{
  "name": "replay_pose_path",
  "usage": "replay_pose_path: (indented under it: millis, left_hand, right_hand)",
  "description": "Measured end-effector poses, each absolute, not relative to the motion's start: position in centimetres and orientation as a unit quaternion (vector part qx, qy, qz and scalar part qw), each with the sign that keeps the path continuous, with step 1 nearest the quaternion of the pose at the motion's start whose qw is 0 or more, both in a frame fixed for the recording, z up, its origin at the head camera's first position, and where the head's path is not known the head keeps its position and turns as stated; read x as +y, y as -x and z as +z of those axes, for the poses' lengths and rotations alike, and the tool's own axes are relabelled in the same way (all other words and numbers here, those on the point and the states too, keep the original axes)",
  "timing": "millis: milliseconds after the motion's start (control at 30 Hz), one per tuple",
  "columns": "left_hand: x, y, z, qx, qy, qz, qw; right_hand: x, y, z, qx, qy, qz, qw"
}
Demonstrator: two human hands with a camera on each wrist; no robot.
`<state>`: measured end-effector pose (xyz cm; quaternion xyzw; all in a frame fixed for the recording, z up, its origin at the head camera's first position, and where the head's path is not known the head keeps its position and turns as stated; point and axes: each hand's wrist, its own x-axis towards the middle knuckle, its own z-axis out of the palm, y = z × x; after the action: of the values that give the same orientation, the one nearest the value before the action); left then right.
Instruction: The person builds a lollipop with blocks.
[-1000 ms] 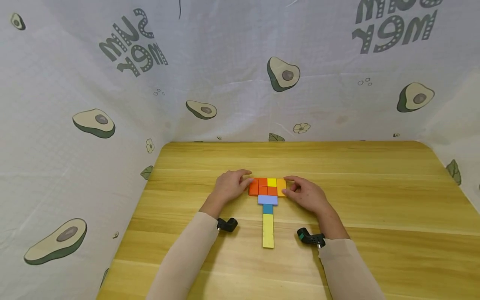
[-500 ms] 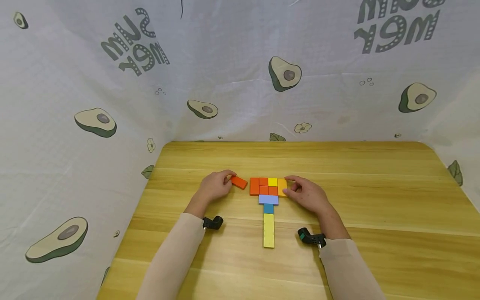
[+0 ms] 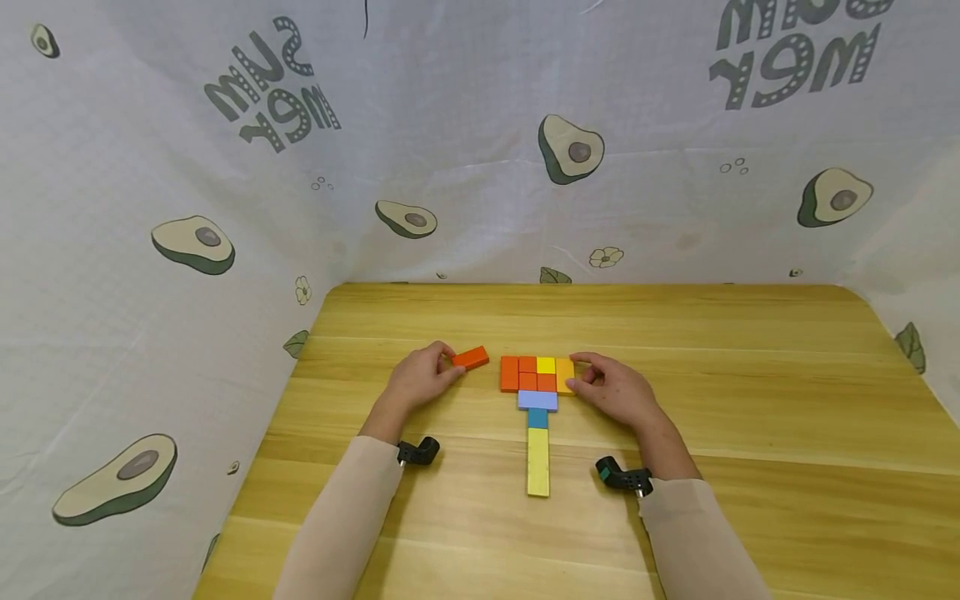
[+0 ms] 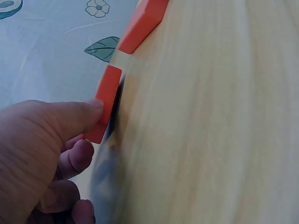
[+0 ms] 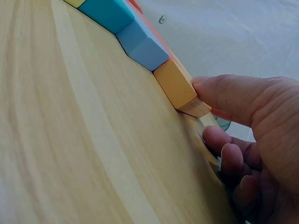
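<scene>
A red-orange rectangular block (image 3: 470,358) is pinched between thumb and fingers of my left hand (image 3: 420,377), left of the flat block arrangement. In the left wrist view a dark shadow lies beside that held block (image 4: 106,100), which looks slightly raised from the tabletop. At the arrangement's right end, my right hand (image 3: 617,390) pinches a yellow-orange block (image 3: 565,376) by its far and near ends; this block (image 5: 176,86) rests on the table. Between are a red-orange upright block (image 3: 509,374), several small red-orange squares (image 3: 527,382) and a yellow square (image 3: 545,365).
Below these, a lilac block (image 3: 537,401), a blue square (image 3: 537,418) and a long pale yellow block (image 3: 538,462) run toward the person on the wooden table (image 3: 712,375). A printed white curtain (image 3: 480,167) hangs behind and at both sides.
My left hand has moved left, away from the arrangement, and now holds a separate red-orange block, turned so its right end points slightly farther away. The right hand stays at the yellow-orange block.
</scene>
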<state>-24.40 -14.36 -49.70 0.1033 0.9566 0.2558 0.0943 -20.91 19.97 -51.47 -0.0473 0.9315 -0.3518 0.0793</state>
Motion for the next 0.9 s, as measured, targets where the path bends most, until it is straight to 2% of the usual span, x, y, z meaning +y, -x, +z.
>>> replay_pose_path:
  millis: [433, 667, 900]
  left_hand:
    - [-10.2, 26.0, -49.1, 0.943, -0.138, 0.295, 0.064]
    - [-7.3, 27.1, -49.0, 0.943, -0.160, 0.282, 0.080]
    - [-5.3, 27.9, -48.8, 0.943, -0.173, 0.259, 0.118]
  right_hand:
    - [20.0, 21.0, -51.5, 0.930, 0.044, -0.356, 0.083]
    - [20.0, 21.0, -51.5, 0.930, 0.046, -0.356, 0.080]
    - [19.9, 20.9, -51.4, 0.930, 0.043, -0.356, 0.081]
